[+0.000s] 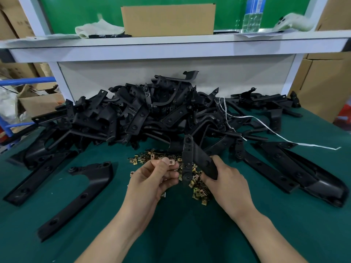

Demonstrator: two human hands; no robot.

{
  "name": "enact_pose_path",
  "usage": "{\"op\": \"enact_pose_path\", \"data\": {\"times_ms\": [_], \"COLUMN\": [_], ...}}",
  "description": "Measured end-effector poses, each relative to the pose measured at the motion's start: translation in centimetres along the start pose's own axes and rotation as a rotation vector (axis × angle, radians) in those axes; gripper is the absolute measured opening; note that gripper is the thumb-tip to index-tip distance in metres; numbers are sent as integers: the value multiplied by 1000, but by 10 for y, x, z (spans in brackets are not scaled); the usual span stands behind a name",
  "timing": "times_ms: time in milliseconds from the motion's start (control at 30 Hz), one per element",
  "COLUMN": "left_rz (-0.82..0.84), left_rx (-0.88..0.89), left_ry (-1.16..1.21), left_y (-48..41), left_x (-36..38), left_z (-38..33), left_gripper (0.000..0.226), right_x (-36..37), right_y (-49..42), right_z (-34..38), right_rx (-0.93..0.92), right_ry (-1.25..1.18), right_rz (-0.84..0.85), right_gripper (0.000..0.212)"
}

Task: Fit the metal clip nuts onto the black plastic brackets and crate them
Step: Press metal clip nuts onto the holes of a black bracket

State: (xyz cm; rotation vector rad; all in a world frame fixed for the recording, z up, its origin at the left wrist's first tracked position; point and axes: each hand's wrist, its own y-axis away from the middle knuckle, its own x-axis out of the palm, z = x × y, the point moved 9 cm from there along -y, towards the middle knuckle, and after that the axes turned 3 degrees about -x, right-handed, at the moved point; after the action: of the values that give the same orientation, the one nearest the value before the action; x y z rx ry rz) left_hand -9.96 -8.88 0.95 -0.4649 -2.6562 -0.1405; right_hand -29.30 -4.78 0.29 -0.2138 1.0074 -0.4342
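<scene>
Seating the clip nut (171, 162) crooked looks like the likeliest fault from here. It is small and held only by its edges, so a slight twist as it meets the bracket could cock it on the rim or leave it off the hole. It could also spring out of the pinch and drop into the heap of clip nuts (199, 188) below, which would cost only a re-pick. The held bracket (199, 158) is gripped by one arm, with its perforated strip standing free. A firm push on that strip may swing it away unless the grip resists.

The left hand (152, 179) pinches the nut between thumb tip and forefinger, close beside the strip; I cannot tell whether nut and strip touch. Its other fingers curl loosely beneath and seem to hold nothing. The right hand (228, 179) wraps its fingers around the bracket's broad arm, clamped tight, just above the heap on the green mat (180, 224).

Single brackets lie flat on either side, one long one (83, 196) to the left. Beyond is the big pile of black brackets (152, 111), with a white string (319, 146) trailing over its right side that might snag a bracket drawn from there. Farthest off, a cardboard box (168, 19) sits on the shelf. No crate is in view.
</scene>
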Motion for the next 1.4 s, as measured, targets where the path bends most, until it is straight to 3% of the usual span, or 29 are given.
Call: {"op": "enact_pose_path", "data": {"times_ms": [267, 833, 1400], "left_rz": [60, 24, -193], "left_rx": [-4, 71, 174], "left_ry": [-38, -123, -159], "left_y": [2, 6, 17], "left_x": [8, 7, 13], "left_z": [5, 7, 20], "left_gripper": [15, 20, 26], "right_x": [-1, -3, -6], "right_y": [0, 0, 3], "right_z": [2, 4, 8], "right_rx": [-14, -26, -35], "right_ry": [17, 39, 155], "right_rz": [-9, -37, -104], "right_gripper": [20, 22, 24]}}
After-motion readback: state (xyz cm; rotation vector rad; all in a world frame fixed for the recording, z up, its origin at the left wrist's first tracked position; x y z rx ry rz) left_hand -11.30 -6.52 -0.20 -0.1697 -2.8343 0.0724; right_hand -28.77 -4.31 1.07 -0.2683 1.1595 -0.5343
